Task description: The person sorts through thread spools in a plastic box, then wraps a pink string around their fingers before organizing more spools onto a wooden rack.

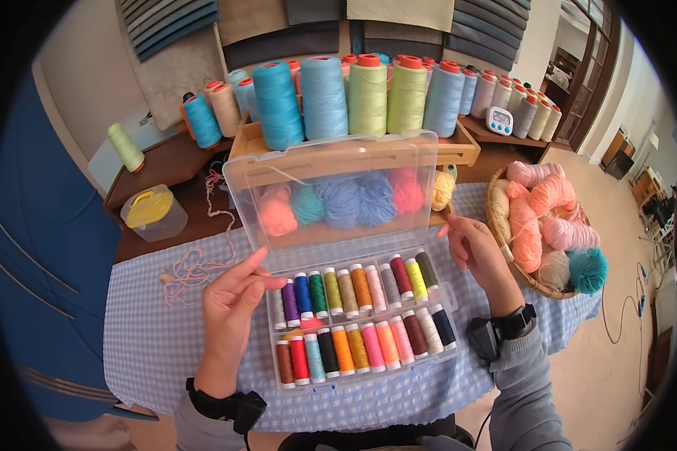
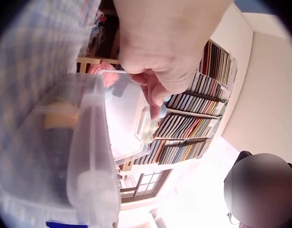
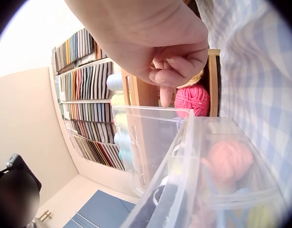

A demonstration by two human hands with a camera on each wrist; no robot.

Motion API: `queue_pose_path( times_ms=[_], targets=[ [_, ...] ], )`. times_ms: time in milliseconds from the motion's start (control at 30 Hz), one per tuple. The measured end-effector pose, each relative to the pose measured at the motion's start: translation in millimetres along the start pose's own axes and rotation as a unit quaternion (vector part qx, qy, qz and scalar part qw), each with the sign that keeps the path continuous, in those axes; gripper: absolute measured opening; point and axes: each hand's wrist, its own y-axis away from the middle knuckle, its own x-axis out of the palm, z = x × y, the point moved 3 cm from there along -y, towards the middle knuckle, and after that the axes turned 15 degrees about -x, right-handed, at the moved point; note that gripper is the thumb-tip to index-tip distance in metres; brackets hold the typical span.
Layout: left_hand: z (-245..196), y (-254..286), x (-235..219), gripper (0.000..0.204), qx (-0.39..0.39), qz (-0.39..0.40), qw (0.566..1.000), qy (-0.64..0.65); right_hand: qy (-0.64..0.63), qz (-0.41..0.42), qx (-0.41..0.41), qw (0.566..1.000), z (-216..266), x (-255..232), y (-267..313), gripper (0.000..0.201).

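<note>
A clear plastic thread box [image 1: 286, 376] lies with its lid [image 1: 241, 180] raised toward the back. Two rows of small thread spools [image 1: 346, 292] in many colours fill it. My left hand [image 1: 229, 308] hovers by the box's left side, index finger extended and the others partly bent, holding nothing. Beyond the right edge of the lid is my right hand [image 1: 474, 252], its index finger pointing forward and the other fingers curled in. The right wrist view shows that fingertip [image 3: 165, 99] right at the lid's rim. Some of the box's contents blur through its wall in both wrist views.
Large thread cones [image 1: 323, 98] stand on a wooden drawer unit [image 1: 459, 150] at the back. A basket [image 1: 496, 218] of yarn skeins sits at right. On the left are a yellow-lidded tub [image 1: 165, 225] and loose yarn [image 1: 195, 267] on the checked cloth [image 1: 158, 338].
</note>
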Motion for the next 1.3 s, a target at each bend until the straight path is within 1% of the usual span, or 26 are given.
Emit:
queue_pose_path(
  times_ms=[100, 267, 367, 600, 700, 767, 900, 1067, 1100, 1167, 1300],
  targets=[
    [1, -1, -6, 0.035, 0.015, -0.018, 1.0, -0.007, 0.002, 0.004, -0.004, 1.0, -1, 0, 0, 0.034],
    [3, -4, -15, 0.025, 0.048, -0.077, 0.993, 0.069, -0.002, 0.005, 0.0, 1.0, -3, -1, 0, 0.031],
    [4, -5, -20, 0.023, 0.062, -0.077, 0.992, 0.083, -0.006, -0.014, -0.004, 1.0, -4, -1, 0, 0.027],
    [6, -7, -23, 0.023, 0.057, -0.073, 0.991, 0.092, 0.002, -0.008, 0.002, 1.0, -4, 0, 0, 0.025],
    [6, -7, -24, 0.024, 0.052, -0.067, 0.992, 0.089, 0.0, -0.004, 0.001, 1.0, -4, 0, 0, 0.025],
    [5, -6, -21, 0.026, 0.034, -0.074, 0.994, 0.076, 0.005, 0.002, -0.001, 1.0, -4, 0, 0, 0.025],
    [2, -6, -18, 0.029, 0.021, -0.087, 0.994, 0.063, 0.004, 0.003, -0.001, 1.0, -5, -1, 0, 0.025],
    [1, -9, -16, 0.042, 0.007, -0.125, 0.988, 0.092, 0.004, -0.013, -0.01, 1.0, -4, -1, -1, 0.024],
    [3, -9, -20, 0.042, 0.007, -0.125, 0.988, 0.092, 0.003, -0.013, -0.01, 1.0, -4, -2, -1, 0.024],
    [9, -11, -28, 0.046, 0.002, -0.095, 0.991, 0.098, -0.013, -0.014, -0.029, 0.999, -6, -3, -1, 0.024],
    [11, -12, -29, 0.045, 0.002, -0.09, 0.99, 0.106, -0.02, -0.007, -0.052, 0.998, -3, -1, -3, 0.027]
  ],
)
